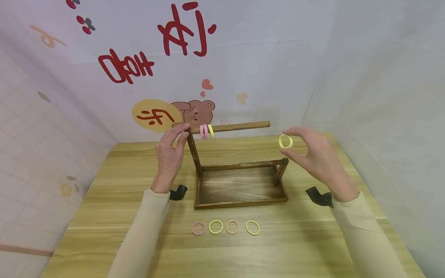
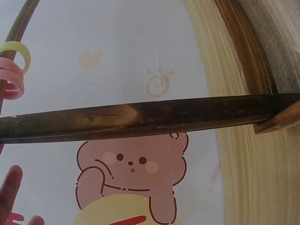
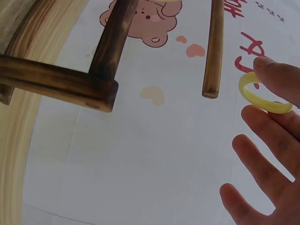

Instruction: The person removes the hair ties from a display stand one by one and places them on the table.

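A dark wooden stand (image 1: 196, 154) rises from a shallow tray base, with a long round rod (image 1: 243, 126) reaching right from its tall post. Two pink rings (image 1: 204, 132) and a yellow ring (image 1: 211, 131) hang on the rod near the post. My left hand (image 1: 170, 148) holds the top of that post between thumb and fingertips; the left wrist view cuts off most of this grip. Off the rod's free end, my right hand (image 1: 314, 154) pinches another yellow ring (image 3: 265, 101) between thumb and index finger, the other fingers spread.
In front of the stand lies a row of rings on the table: pink (image 1: 199, 228), yellow (image 1: 216, 227), orange (image 1: 232, 227) and another yellow one (image 1: 252, 227). A shorter arm (image 1: 282, 170) stands at the tray's right end. Behind hangs a printed white curtain (image 1: 264, 77).
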